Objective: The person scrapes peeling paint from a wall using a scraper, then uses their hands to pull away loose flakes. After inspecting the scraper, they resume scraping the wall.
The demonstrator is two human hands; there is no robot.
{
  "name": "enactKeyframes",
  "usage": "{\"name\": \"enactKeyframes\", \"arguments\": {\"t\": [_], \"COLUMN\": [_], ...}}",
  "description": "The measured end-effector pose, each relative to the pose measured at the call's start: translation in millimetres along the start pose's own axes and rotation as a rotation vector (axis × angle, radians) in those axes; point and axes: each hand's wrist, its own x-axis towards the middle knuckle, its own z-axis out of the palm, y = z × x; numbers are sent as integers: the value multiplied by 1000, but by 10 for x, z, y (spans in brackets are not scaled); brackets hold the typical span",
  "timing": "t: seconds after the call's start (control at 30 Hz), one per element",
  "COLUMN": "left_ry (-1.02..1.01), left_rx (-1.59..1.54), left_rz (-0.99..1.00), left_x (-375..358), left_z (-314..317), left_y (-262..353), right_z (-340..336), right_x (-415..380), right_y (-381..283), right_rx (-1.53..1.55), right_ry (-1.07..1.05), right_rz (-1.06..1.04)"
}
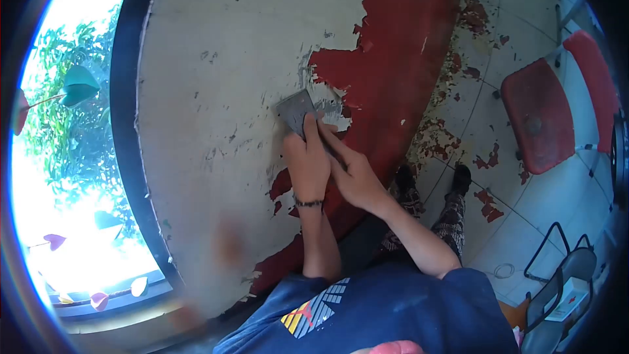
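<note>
A flat grey scraper [295, 109] with a broad, squarish blade lies against the pale wall surface, by the ragged edge of the red paint [400, 39]. My left hand [306, 164], with a dark bracelet at the wrist, presses on the back of the blade, its fingers closed over the lower part. Close beside it, my right hand [354, 174] is closed at the scraper's lower right side. The handle, if there is one, is hidden by the hands. Bare pale patches and loose red flakes surround the scraper.
Red and pale paint flakes [488, 206] litter the tiled floor [508, 118] on the right. A red chair [540, 118] stands there, and a dark bag [570, 275] with a white box [567, 299] sits lower right. A bright window [78, 157] with hanging leaf-shaped decorations is on the left.
</note>
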Motion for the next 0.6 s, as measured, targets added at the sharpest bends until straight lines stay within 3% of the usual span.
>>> {"name": "enactKeyframes", "arguments": {"t": [0.07, 0.13, 0.2, 0.27, 0.33, 0.43, 0.53, 0.6], "left_ry": [-36, -65, -33, -4, 9, 25, -41, -67], "left_rx": [111, 225, 239, 128, 18, 129, 77, 198], "left_rz": [29, 53, 134, 124, 139, 179, 221, 269], "left_x": [198, 282, 269, 85, 46, -43, -90, -108], "left_z": [7, 24, 76, 53, -5, -134, -200, -222], "left_y": [-40, 93, 315, 91, 86, 152, 300, 199], "right_z": [-57, -65, -26, 21, 61, 27, 138, 239], "right_x": [156, 307, 268, 137, 24, 234, 235, 91], "right_y": [52, 75, 77, 80, 21, -140, -170, -1], "right_rx": [-125, -62, 17, 107, -247, -113, 50, -107], "right_ry": [-9, 91, 93, 98, 85, 90, 169, 202], "right_rz": [-38, -217, -171, -112, -140, -35, -90, -140]}}
